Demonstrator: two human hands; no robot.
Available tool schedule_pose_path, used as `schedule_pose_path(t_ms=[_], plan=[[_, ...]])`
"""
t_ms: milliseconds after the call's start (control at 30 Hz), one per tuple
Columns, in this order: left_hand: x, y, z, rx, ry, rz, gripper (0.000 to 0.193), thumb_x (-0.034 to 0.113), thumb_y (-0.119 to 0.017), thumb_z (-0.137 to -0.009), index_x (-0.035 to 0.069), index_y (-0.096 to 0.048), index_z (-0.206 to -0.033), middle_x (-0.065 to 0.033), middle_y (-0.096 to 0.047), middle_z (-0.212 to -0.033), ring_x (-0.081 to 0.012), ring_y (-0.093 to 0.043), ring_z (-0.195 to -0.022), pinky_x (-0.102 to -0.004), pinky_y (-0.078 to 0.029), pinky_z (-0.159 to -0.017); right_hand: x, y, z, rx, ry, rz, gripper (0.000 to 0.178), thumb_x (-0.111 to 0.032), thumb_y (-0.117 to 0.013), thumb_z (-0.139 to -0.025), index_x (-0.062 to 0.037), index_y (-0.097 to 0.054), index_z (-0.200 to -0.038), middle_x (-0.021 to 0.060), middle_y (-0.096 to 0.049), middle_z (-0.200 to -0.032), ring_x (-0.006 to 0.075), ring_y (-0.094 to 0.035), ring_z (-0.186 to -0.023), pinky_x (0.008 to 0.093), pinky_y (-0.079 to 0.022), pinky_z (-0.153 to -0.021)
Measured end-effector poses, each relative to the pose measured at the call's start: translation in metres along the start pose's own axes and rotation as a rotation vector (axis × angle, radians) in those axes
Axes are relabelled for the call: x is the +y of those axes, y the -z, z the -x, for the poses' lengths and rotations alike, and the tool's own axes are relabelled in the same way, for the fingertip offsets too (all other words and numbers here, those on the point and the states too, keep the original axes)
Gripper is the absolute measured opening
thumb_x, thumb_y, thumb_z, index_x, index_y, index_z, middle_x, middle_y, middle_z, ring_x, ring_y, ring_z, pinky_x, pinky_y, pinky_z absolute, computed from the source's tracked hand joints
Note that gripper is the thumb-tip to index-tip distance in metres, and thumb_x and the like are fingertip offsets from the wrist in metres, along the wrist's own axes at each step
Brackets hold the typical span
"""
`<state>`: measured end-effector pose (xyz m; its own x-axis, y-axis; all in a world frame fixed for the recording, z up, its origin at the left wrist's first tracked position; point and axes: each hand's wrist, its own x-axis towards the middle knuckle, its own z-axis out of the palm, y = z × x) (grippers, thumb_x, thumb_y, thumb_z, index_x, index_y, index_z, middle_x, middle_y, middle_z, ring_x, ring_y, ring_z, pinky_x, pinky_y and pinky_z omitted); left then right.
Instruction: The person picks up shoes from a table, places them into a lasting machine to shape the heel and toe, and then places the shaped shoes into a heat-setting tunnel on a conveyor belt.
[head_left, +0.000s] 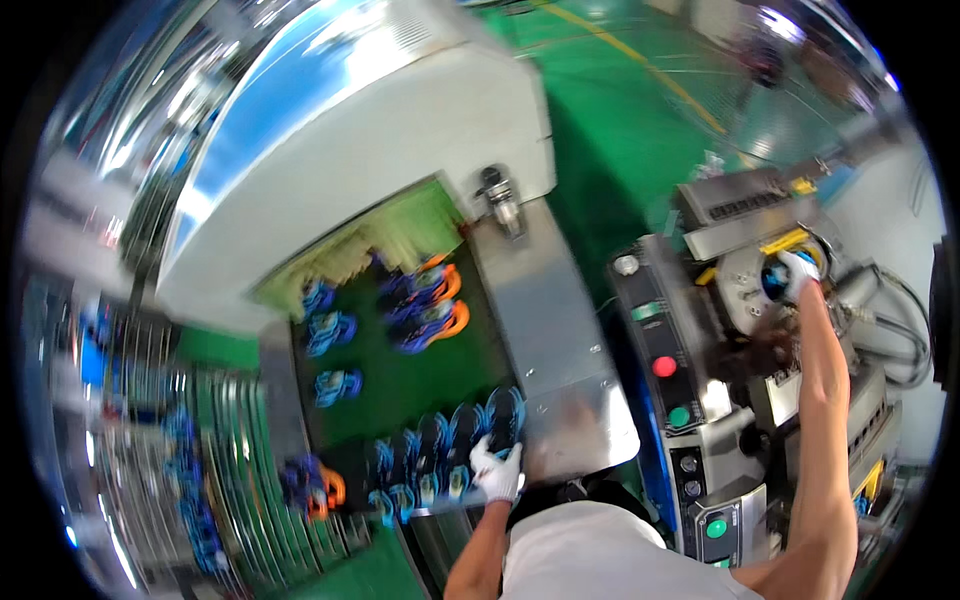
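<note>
My left hand (497, 470), in a white glove, is at the near end of a row of dark shoes with blue edges. Its fingers and thumb spread around the near end of the rightmost shoe (505, 413). Far to the right, my outstretched right arm ends in my white-gloved right hand (797, 270) at the head of a metal machine (742, 290). Its fingers close over a blue and dark piece (775, 280) seated there, most of which the hand and machine hide.
Blue shoes (332, 332) and orange-and-blue shoes (433, 325) lie on a green conveyor belt (400, 385) below a fringed curtain (365, 245). A steel ledge (545, 310) runs beside it. A control panel with a red button (664, 366) stands right. Racks (130, 440) stand left.
</note>
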<state>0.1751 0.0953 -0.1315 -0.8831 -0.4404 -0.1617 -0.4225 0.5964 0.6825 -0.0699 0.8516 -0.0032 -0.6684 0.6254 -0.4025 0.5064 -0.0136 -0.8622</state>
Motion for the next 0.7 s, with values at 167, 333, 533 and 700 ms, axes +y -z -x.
schedule_pose_path(t_ms=[167,333,533,700], plan=[[-0.026,0.080,-0.005,-0.112,-0.093,0.075,0.091,0.037,-0.087,-0.081,-0.004,-0.042,-0.149,-0.0263,-0.049,-0.145,-0.0415,-0.046,-0.139,-0.0469,-0.037,-0.118,-0.035,-0.177,0.246,0.288,0.594,0.363,0.077,-0.034,-0.073,-0.096,0.0084,-0.041,-0.152,0.0235,-0.052,-0.150,0.0307,-0.054,-0.132,0.0432,-0.041,-0.112],[-0.034,0.149,-0.108,0.115,-0.220,0.351,0.065,0.018,-0.074,-0.093,-0.005,-0.043,-0.145,-0.0243,-0.049,-0.142,-0.0375,-0.056,-0.123,-0.0466,-0.047,-0.106,0.123,-0.221,0.384,0.236,0.703,0.911,0.079,-0.014,-0.068,-0.094,0.0047,-0.028,-0.159,0.0300,-0.031,-0.164,0.0415,-0.028,-0.155,0.0491,-0.020,-0.128],[-0.182,0.250,-0.277,0.459,0.103,-0.322,0.084,0.039,-0.072,-0.094,-0.002,-0.033,-0.157,-0.0272,-0.040,-0.156,-0.0431,-0.043,-0.142,-0.0514,-0.037,-0.116,0.149,-0.216,0.389,0.084,0.429,1.071,0.110,-0.017,-0.080,-0.072,0.0047,-0.020,-0.161,0.0309,-0.018,-0.168,0.0433,-0.014,-0.158,0.0441,-0.013,-0.130],[-0.221,0.277,-0.355,0.357,0.058,-0.411,0.058,0.038,-0.064,-0.099,0.005,-0.051,-0.145,-0.0242,-0.054,-0.143,-0.0452,-0.053,-0.128,-0.0541,-0.046,-0.104,0.161,-0.214,0.429,0.220,0.595,1.117,0.092,-0.013,-0.079,-0.078,0.0018,-0.035,-0.157,0.0234,-0.060,-0.134,0.0296,-0.061,-0.123,0.0372,-0.047,-0.105]])
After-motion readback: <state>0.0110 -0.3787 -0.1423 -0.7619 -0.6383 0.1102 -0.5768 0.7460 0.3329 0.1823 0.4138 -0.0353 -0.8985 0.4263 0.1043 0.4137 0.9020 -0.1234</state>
